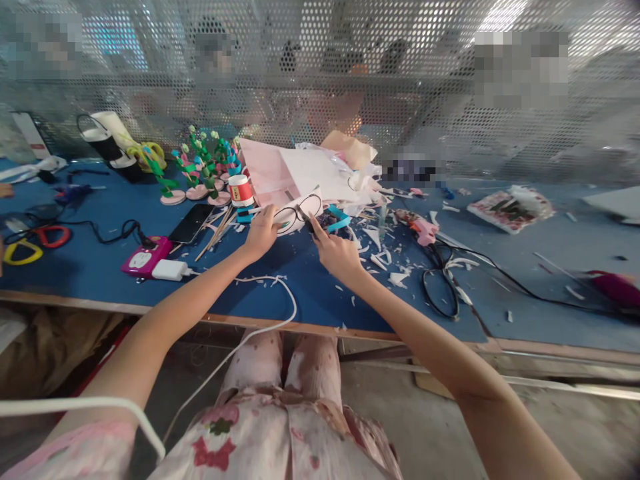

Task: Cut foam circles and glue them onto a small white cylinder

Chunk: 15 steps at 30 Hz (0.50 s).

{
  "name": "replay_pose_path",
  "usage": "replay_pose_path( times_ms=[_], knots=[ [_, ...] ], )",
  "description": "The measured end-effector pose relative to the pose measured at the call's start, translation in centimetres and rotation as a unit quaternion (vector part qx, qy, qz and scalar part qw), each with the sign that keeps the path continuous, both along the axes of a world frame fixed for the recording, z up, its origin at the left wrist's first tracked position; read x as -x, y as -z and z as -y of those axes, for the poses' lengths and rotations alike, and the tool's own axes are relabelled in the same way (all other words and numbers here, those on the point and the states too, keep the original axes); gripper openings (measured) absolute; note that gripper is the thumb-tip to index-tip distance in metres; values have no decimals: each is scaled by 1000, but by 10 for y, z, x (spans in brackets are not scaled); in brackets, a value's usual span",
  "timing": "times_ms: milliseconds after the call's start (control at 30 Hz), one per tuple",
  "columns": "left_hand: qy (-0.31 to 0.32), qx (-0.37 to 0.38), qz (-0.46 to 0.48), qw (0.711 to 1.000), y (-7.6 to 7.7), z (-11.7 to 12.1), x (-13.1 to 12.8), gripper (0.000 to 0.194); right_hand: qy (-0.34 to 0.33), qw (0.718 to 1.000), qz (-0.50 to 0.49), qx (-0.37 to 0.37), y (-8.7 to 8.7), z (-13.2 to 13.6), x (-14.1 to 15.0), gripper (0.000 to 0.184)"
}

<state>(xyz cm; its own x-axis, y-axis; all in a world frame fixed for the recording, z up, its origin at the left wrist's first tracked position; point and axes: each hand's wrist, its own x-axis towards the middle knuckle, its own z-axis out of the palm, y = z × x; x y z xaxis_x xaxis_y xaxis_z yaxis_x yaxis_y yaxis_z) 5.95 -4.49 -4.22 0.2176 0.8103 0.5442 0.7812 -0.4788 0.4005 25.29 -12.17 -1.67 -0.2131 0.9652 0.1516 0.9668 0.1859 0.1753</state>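
Note:
My left hand [263, 233] is closed on the left edge of a white sheet [303, 198], just above the table. Two thin black round outlines show on this sheet; whether they are drawn or a separate wire-like thing, I cannot tell. My right hand [340, 255] is closed around a slim dark tool [308, 225], its tip against the sheet between the outlines. The tool's kind is mostly hidden by my fingers. Right behind my left hand stands a red and white cup-like roll [241, 191]. A bright blue strip [339, 219] lies beside my right hand.
White scraps [383, 259] litter the blue table [320, 293]. Craft flowers on round pink bases [199, 193], a phone [191, 223], sticks [215, 235] and a magenta power strip [146, 257] are left. A pink glue gun [425, 230] trails a black cord right. A white cable [287, 293] crosses my lap.

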Motion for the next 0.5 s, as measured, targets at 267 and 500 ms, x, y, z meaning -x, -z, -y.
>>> replay_pose_path(
  times_ms=[267,500],
  knots=[
    [10,-14,13,1000,1,0,0,19,-3,999,-40,20,-6,2,1,66],
    [2,-1,2,1000,-3,4,-1,14,6,999,-45,28,-7,-5,4,63]
  ],
)
